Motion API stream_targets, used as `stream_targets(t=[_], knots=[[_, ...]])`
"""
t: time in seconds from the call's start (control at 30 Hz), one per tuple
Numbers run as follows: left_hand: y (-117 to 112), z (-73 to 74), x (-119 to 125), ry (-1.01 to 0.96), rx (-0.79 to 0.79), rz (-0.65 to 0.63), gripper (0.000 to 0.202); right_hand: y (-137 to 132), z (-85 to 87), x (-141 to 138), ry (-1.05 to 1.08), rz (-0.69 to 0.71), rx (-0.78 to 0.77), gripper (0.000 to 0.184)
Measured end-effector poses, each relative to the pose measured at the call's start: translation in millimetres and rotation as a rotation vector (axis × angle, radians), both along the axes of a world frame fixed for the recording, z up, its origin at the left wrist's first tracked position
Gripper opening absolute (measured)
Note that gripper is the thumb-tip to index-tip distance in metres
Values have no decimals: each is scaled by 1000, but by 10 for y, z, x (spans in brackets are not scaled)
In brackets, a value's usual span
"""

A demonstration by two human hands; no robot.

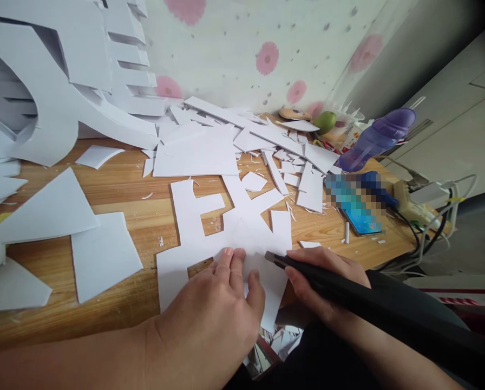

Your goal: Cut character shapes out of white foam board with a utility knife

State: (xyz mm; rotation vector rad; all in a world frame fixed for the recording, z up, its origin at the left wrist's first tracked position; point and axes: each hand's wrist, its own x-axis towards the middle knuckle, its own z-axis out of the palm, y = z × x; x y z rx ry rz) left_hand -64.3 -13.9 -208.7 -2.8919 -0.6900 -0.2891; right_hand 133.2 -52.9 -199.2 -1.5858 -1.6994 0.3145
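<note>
My left hand (pixel 216 309) lies flat on a white cut-out sheet (pixel 210 227) at the near edge of the wooden table (pixel 137 189), its fingers stretched forward and pressing the sheet down. My right hand (pixel 323 281) is closed around a black utility knife (pixel 327 273), whose tip meets the sheet just right of my left fingertips. The sheet has several angular notches cut out of it.
White offcuts (pixel 104 254) litter the table, and a large white cut foam structure (pixel 43 81) stands at the back left. At the right lie a phone (pixel 358 208), a purple bottle (pixel 376 138), a glue gun (pixel 413 203) and cables. A green fruit (pixel 326 122) sits by the wall.
</note>
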Motion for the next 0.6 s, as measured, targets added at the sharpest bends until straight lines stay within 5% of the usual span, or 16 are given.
stream_targets(t=[0.27, 0.4, 0.6], knots=[[-47, -97, -11, 15, 0, 58, 46, 18, -9, 62, 76, -24, -59, 8], [-29, -128, -23, -18, 4, 9, 57, 92, -7, 150, 345, -239, 117, 16], [41, -17, -22, 13, -30, -26, 61, 211, -54, 170, 790, -162, 114, 19]])
